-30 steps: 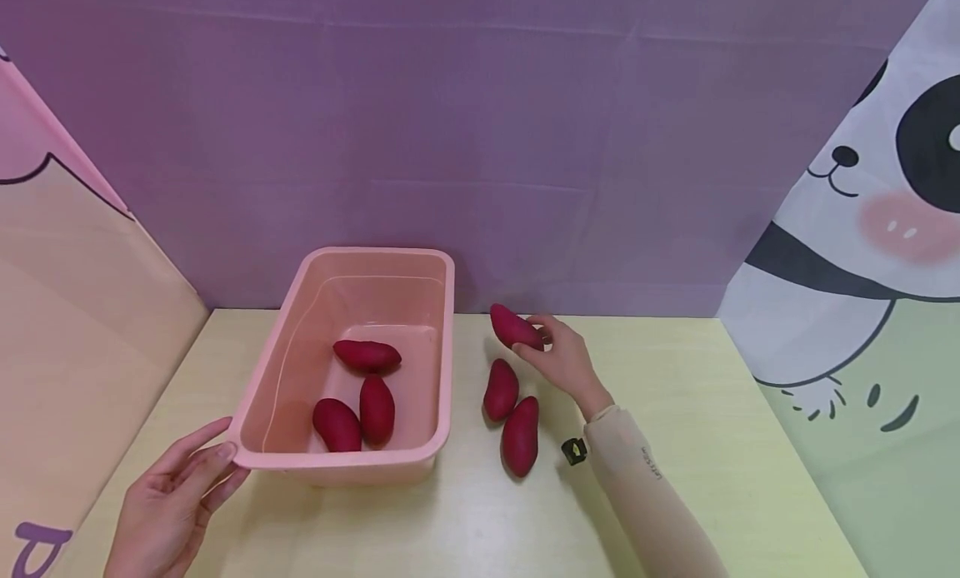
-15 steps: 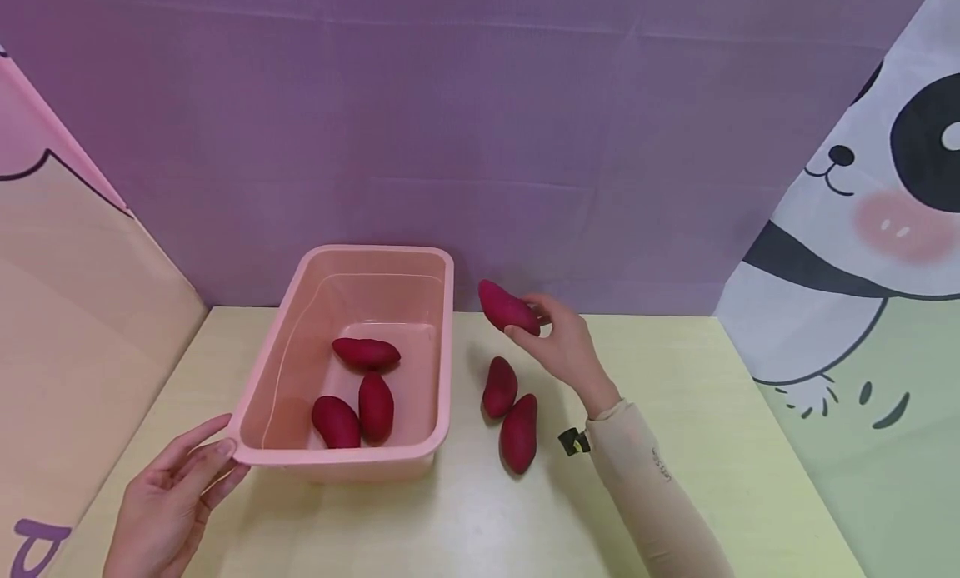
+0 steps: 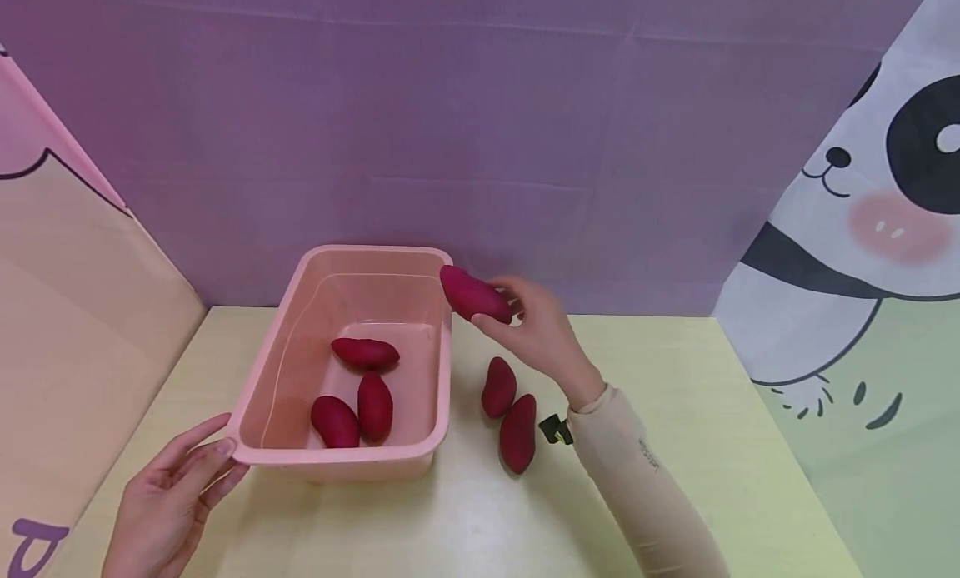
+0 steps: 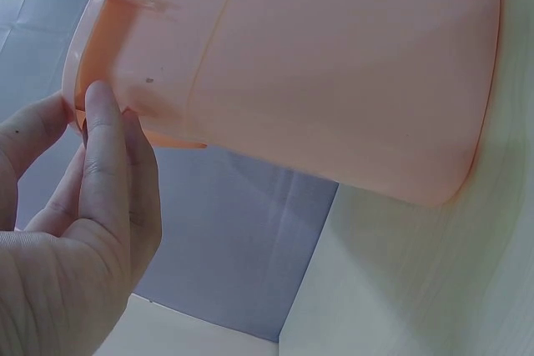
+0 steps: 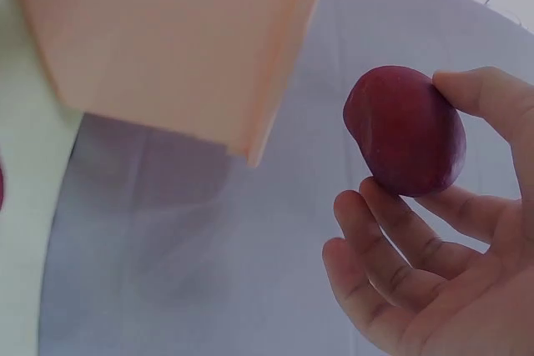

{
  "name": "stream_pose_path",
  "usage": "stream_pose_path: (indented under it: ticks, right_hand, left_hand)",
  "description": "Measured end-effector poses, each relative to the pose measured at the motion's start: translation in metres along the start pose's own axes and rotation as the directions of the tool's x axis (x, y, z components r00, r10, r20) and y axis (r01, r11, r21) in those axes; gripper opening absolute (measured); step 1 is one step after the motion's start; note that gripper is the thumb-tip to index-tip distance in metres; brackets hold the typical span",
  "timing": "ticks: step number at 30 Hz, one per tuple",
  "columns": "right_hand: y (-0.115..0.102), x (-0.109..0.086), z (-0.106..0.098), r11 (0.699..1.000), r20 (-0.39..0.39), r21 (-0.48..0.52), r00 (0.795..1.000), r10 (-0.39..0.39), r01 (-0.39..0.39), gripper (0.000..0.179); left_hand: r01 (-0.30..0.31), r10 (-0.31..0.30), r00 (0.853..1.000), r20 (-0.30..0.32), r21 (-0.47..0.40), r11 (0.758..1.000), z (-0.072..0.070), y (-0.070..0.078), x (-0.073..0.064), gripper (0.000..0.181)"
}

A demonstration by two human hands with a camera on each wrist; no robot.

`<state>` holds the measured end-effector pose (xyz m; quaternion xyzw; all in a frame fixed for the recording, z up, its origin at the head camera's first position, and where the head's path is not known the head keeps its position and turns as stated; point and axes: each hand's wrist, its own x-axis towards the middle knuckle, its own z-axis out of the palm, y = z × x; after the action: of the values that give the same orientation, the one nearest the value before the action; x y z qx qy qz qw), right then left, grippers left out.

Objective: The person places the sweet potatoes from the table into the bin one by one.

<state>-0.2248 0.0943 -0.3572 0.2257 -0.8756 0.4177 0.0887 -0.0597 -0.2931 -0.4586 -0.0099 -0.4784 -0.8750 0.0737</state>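
My right hand (image 3: 536, 328) pinches a dark red sweet potato (image 3: 471, 295) between thumb and fingers, raised at the right rim of a pink plastic tub (image 3: 444, 378). In the right wrist view this sweet potato (image 5: 406, 131) shows end-on, above the level of the tub's rim. My left hand (image 3: 168, 499) pinches the tub's near left corner; the left wrist view has its thumb and fingers on either side of the rim (image 4: 73, 72). Inside the tub lie three sweet potatoes, one crosswise (image 3: 365, 354) and two nearer the front (image 3: 375, 407).
Two more sweet potatoes lie on the pale wooden table (image 3: 675, 445) right of the tub, a smaller one (image 3: 498, 387) and a longer one (image 3: 517, 434). A purple cloth wall (image 3: 525, 145) rises behind; printed panels stand left and right. A black tag (image 3: 555, 429) hangs by the right sleeve.
My right hand has lifted the sweet potato off the table's back area and carried it left to the tub's right rim. The left hand and the tub have stayed put.
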Motion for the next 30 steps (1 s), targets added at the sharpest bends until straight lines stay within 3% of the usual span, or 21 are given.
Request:
stream_pose_path:
  ticks: [11, 18, 24, 30]
  right_hand:
    - [-0.041, 0.025, 0.023, 0.992, 0.083, -0.04, 0.989, -0.12, 0.123, 0.046]
    - [-0.069, 0.047, 0.041, 0.996, 0.18, -0.037, 0.981, -0.074, 0.082, 0.044]
    - [-0.094, 0.061, 0.063, 0.995, 0.236, 0.029, 0.967, -0.097, 0.092, 0.041]
    - [-0.107, 0.075, 0.09, 0.998, 0.29, -0.058, 0.957, 0.015, 0.002, 0.03]
  left_hand:
    - [0.021, -0.021, 1.0, -0.021, -0.008, 1.0, 0.001, -0.001, 0.001, 0.04]
    - [0.038, -0.039, 0.998, -0.048, -0.015, 0.999, 0.0, 0.001, 0.001, 0.041]
    - [0.035, -0.036, 0.998, -0.051, -0.017, 0.999, 0.0, 0.002, 0.0, 0.041]
    - [0.04, -0.041, 0.998, -0.054, -0.02, 0.999, 0.001, 0.001, 0.001, 0.041]
